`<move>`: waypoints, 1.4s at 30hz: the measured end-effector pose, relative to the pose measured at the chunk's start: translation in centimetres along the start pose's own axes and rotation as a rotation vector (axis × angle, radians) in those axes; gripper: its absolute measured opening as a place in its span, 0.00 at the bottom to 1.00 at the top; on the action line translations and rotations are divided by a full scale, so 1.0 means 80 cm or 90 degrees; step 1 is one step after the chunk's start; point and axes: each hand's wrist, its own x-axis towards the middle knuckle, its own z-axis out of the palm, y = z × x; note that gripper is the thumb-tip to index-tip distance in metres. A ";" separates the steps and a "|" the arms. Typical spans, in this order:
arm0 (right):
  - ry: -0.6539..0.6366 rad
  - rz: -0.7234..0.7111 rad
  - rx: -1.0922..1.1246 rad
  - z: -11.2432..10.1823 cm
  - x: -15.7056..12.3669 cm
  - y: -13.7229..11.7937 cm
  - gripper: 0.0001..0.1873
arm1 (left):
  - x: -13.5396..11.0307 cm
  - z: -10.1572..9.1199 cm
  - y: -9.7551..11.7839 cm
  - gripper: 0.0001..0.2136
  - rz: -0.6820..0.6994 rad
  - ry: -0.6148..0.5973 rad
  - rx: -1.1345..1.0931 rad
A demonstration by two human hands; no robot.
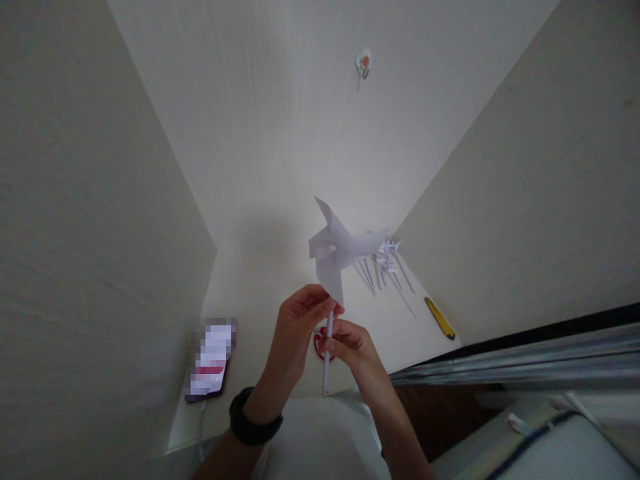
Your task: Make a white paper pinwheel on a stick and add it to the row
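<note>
A white paper pinwheel [345, 247] with curled blades stands upright in front of me, on a rolled white paper stick [327, 367]. My left hand [304, 319] pinches the stick just below the blades, thumb against fingers. Lower down, my right hand [350, 343] grips the same stick between thumb and fingers. Behind the stick, partly hidden by my hands, lie red-handled scissors [320, 345] on the white tabletop.
Several thin paper sticks and folded white paper pieces [387, 263] lie at the back right. A yellow utility knife [440, 319] rests near the right wall. A phone [213, 360] with a cable lies at left. A hook [365, 63] hangs on the back wall.
</note>
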 end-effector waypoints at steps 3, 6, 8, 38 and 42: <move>-0.004 -0.002 -0.001 -0.001 0.000 0.000 0.13 | 0.001 0.001 0.000 0.07 0.002 0.000 0.003; -0.009 -0.003 -0.003 -0.001 0.000 0.001 0.12 | 0.001 0.000 0.000 0.06 0.005 -0.003 0.005; -0.011 -0.004 -0.002 -0.002 0.000 0.002 0.12 | 0.001 0.001 0.001 0.06 0.007 -0.009 0.000; -0.032 -0.029 0.045 -0.008 -0.001 0.008 0.11 | 0.020 -0.020 -0.002 0.10 0.124 0.064 0.020; -0.041 -0.020 0.049 -0.008 -0.001 0.010 0.11 | 0.037 -0.033 0.007 0.13 0.276 0.193 0.079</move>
